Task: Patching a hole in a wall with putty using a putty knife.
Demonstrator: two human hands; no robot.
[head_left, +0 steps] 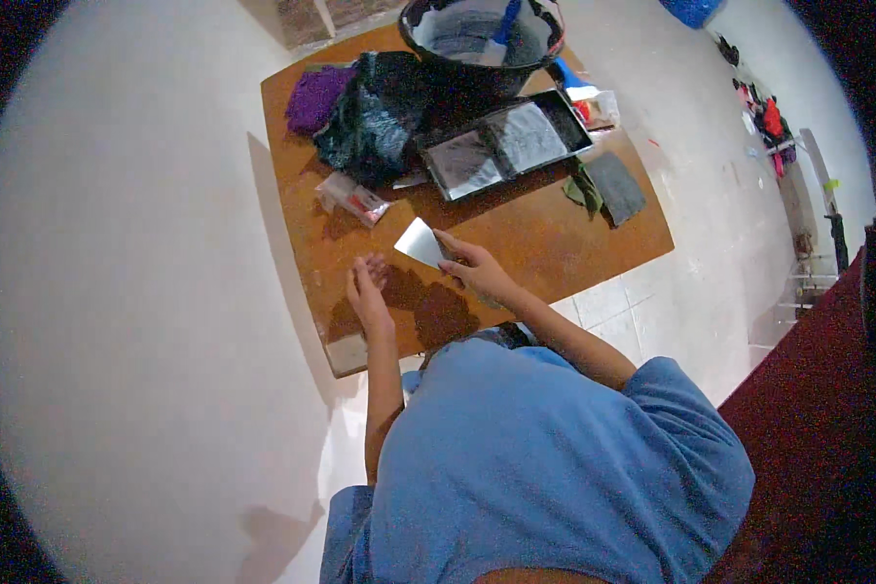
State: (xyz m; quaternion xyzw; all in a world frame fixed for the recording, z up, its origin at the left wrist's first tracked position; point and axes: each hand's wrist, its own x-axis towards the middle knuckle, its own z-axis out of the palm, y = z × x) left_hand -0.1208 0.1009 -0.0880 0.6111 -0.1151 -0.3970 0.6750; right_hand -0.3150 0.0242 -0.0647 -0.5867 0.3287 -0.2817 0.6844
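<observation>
Home craft corner: low wooden table [555, 243], tiled floor [711, 263], basin [482, 29].

L hand [368, 290] flat (open), R hand [477, 273] pinching

Low table [555, 243] standing on the floor [146, 292]; tray [506, 146] lying at its centre, basin [482, 29] sitting behind, cloth heap [380, 117] lying left, packet [353, 198] resting nearer, folded cloth [613, 185] lying right.

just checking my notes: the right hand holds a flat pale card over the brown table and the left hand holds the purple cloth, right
Not quite. In the head view the left hand is empty; the purple cloth lies far off. The right hand does hold the flat pale card over the brown table.
</observation>
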